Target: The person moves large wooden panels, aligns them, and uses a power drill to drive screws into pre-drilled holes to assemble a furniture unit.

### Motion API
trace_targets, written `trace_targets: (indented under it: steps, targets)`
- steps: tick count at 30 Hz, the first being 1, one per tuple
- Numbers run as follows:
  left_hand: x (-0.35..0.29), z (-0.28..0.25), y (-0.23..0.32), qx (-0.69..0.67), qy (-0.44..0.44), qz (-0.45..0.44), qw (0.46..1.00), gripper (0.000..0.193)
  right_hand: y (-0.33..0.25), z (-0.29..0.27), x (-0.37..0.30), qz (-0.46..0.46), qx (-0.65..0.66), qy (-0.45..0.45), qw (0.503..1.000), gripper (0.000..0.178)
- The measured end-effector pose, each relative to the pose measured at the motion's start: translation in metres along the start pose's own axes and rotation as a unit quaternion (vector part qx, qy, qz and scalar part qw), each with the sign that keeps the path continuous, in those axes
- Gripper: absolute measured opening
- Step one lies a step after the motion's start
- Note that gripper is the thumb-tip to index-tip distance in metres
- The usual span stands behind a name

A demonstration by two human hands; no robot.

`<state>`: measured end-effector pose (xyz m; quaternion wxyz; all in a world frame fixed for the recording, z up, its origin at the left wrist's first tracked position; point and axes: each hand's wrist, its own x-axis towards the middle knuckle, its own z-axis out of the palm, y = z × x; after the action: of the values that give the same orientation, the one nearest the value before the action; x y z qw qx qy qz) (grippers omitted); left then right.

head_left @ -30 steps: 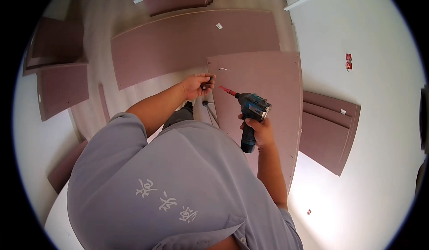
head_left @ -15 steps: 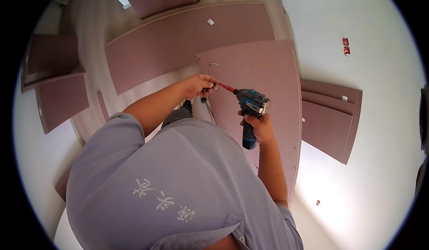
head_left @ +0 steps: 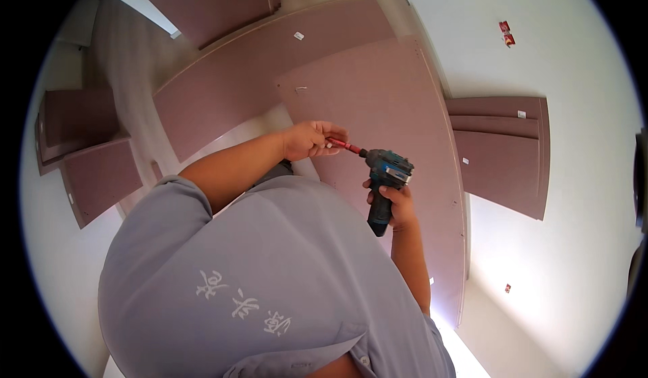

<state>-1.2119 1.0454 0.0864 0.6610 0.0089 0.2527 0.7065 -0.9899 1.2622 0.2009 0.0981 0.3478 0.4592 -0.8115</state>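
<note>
My right hand (head_left: 400, 207) is wrapped around the grip of a black and teal cordless drill (head_left: 389, 169). The tool is held up in front of me, its nose pointing left. From its chuck runs a long red bit (head_left: 352, 148). At the bit's far end my left hand (head_left: 308, 140) closes its thumb and fingers around the tip, with some fingertips reaching past it. Whatever small piece may sit inside those fingers is hidden. Below both hands lies a large brownish-pink board (head_left: 368, 88) with small holes along its edges.
Another long board (head_left: 229, 74) lies on the floor beyond. Stacked panels lean at the right wall (head_left: 499, 155), and more panels (head_left: 101, 179) stand at the left. A further board stack (head_left: 209, 3) is at the top. Red-marked wall openings (head_left: 507, 34) show at the right.
My left hand has slid right, from the bit's tip with a small dark piece to around the red bit's end. The drill has shifted slightly right and down; the view has turned.
</note>
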Motion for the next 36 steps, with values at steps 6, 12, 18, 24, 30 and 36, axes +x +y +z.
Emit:
trace_targets:
  steps: [6,12,18,24,30,36]
  targets:
    - [0.002,-0.037,0.039,0.058,-0.016,-0.033,0.998,0.046,0.036,0.022,0.014,-0.103,0.063,0.033,0.992,0.059]
    - [0.030,-0.063,0.068,0.108,0.028,-0.100,0.989,0.027,0.055,0.033,0.028,-0.143,0.089,0.080,0.983,0.058]
    - [0.091,-0.089,0.065,0.117,0.015,-0.136,0.984,0.015,0.070,0.025,0.047,-0.189,0.106,0.136,0.967,0.053]
    - [0.123,-0.071,0.060,0.212,0.026,-0.145,0.966,0.019,0.070,0.019,0.043,-0.197,0.090,0.183,0.959,0.051]
    - [0.138,-0.038,0.078,0.370,-0.014,-0.152,0.916,0.016,0.076,0.008,0.041,-0.187,0.108,0.191,0.958,0.049]
    - [0.129,-0.023,0.086,0.478,-0.013,-0.129,0.869,0.016,0.074,0.003,0.043,-0.189,0.113,0.166,0.961,0.048]
